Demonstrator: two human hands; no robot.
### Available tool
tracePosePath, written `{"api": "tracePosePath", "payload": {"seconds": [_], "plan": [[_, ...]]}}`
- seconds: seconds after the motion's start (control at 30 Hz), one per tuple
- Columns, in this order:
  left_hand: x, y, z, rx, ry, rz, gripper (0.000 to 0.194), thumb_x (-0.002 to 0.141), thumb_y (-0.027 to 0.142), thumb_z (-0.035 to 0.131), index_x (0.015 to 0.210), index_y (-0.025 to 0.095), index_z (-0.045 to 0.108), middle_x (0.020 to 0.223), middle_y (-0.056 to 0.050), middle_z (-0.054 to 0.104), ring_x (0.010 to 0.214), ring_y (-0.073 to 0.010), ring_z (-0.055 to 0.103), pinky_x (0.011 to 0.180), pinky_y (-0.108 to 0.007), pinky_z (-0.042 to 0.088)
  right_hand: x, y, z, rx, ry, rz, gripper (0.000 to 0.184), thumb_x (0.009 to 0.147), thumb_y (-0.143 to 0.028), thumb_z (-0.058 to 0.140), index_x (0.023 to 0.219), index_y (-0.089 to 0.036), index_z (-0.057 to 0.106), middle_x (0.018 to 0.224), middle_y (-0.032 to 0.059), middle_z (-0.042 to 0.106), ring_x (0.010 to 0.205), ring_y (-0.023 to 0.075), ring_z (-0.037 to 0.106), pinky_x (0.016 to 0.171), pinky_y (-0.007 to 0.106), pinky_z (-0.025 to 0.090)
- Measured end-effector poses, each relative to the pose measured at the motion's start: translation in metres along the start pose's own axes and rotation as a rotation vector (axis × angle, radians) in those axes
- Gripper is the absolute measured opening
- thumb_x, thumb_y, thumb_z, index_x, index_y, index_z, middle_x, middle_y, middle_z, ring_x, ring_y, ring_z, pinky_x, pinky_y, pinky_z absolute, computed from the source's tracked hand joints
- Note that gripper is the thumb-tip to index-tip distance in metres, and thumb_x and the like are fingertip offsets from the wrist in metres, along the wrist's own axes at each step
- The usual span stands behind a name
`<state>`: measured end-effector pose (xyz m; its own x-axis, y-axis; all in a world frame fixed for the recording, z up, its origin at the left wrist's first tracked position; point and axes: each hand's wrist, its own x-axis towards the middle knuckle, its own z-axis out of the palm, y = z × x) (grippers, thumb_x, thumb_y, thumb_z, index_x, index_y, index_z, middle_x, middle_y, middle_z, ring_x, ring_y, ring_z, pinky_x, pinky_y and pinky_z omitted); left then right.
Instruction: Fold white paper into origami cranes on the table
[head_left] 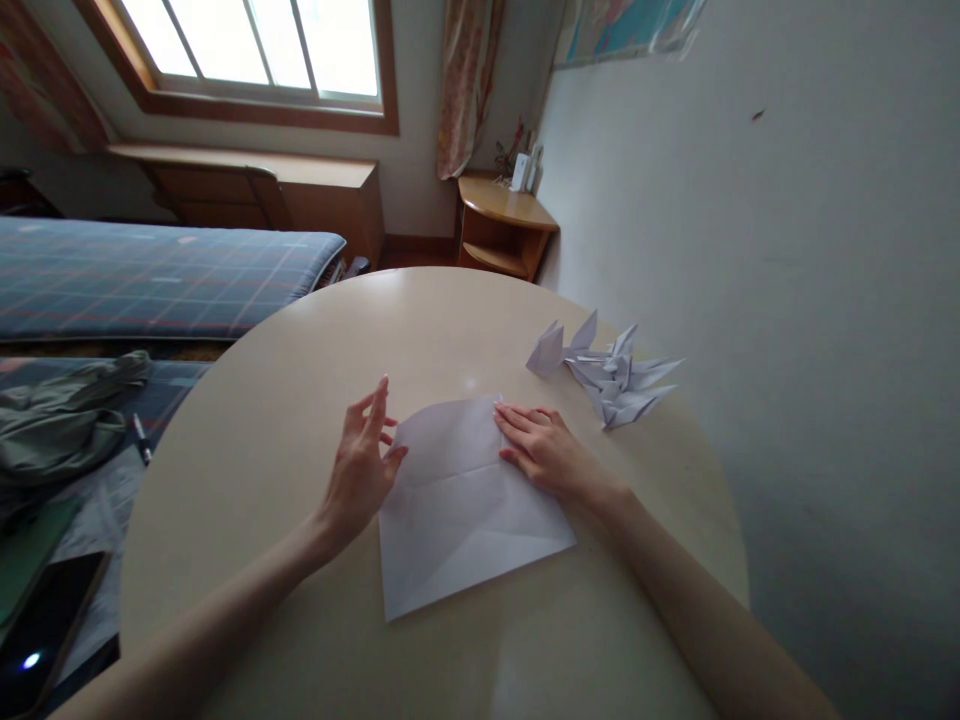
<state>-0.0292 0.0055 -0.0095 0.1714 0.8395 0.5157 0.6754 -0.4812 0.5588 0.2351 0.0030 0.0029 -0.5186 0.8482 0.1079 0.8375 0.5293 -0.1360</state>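
Note:
A creased sheet of white paper (457,510) lies on the round table in front of me, its far edge bowed slightly upward. My right hand (544,447) rests with outstretched fingers on the sheet's far right corner. At the left edge of the paper is my left hand (364,455), fingers apart and raised, the thumb close to the edge; whether it touches cannot be told. Beyond my right hand sits a cluster of folded white paper figures (619,375) with pointed, wing-like tips.
The round cream table (247,440) stands against the wall at right. On the left are a plaid-covered bed (150,280), a crumpled grey-green cloth (67,410), a pen (142,438) and a dark phone (49,620). A corner shelf (502,205) stands behind the table.

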Motion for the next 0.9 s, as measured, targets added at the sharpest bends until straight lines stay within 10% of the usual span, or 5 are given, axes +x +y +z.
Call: {"api": "tracePosePath", "payload": {"seconds": [0.27,0.53,0.9], "plan": [[-0.002,0.002,0.0,-0.063,-0.172,0.205,0.034,0.087,0.015,0.05,0.118,0.027,0.06,0.123,-0.007,0.06,0.11,-0.0235,0.056,0.09,-0.046,0.051,0.0,0.002,0.0,0.052,-0.039,-0.026,0.05,0.089,-0.032,0.049,0.136,-0.019,0.04,0.143,0.0119,0.036,0.132,0.024,0.034,0.105,0.045,0.028],[-0.003,0.002,-0.004,-0.056,-0.642,0.501,0.054,0.083,0.003,0.045,0.131,0.027,0.046,0.143,-0.004,0.038,0.135,-0.0213,0.03,0.104,-0.044,0.04,0.001,0.007,0.006,0.114,-0.056,-0.016,0.053,0.089,-0.023,0.045,0.14,-0.018,0.032,0.146,0.0105,0.031,0.135,0.0201,0.027,0.11,0.045,0.022],[-0.014,0.021,0.004,0.132,-0.698,0.604,0.048,0.084,0.014,0.053,0.131,0.012,0.043,0.141,-0.012,0.041,0.135,-0.0256,0.027,0.107,-0.041,0.037,0.002,0.012,0.003,0.106,-0.068,0.035,0.05,0.086,-0.01,0.041,0.135,-0.022,0.042,0.143,0.0063,0.039,0.129,0.0254,0.036,0.101,0.051,0.029]]}}
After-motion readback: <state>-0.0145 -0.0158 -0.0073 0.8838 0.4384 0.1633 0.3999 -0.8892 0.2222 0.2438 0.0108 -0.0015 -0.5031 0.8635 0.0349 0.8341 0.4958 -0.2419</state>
